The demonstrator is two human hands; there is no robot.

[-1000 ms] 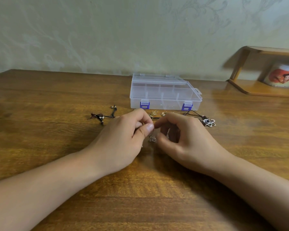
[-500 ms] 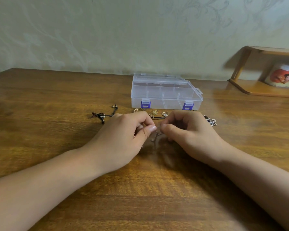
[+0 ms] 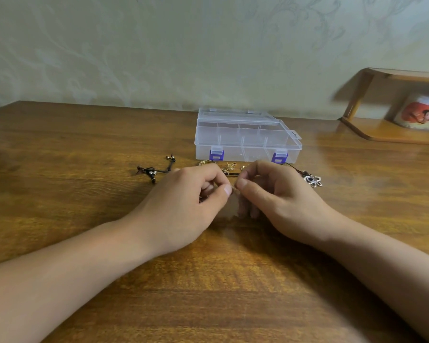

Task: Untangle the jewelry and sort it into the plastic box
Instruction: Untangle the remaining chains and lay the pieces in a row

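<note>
A clear plastic box with purple latches stands shut at the middle of the wooden table. Just in front of it lies tangled jewelry: a thin gold chain, a black cord with beads to the left and a silver flower pendant to the right. My left hand and my right hand meet thumb to thumb in front of the box, both pinching a fine chain between them. Most of that chain is hidden by my fingers.
A wooden shelf stands at the back right with a white mug bearing an orange picture. A pale patterned wall runs right behind the table. Bare wood stretches to the left and towards me.
My hands have closed together, thumbs now almost touching. The small pendant that hung between them a second ago is hidden. The right hand shifted slightly left and forward.
</note>
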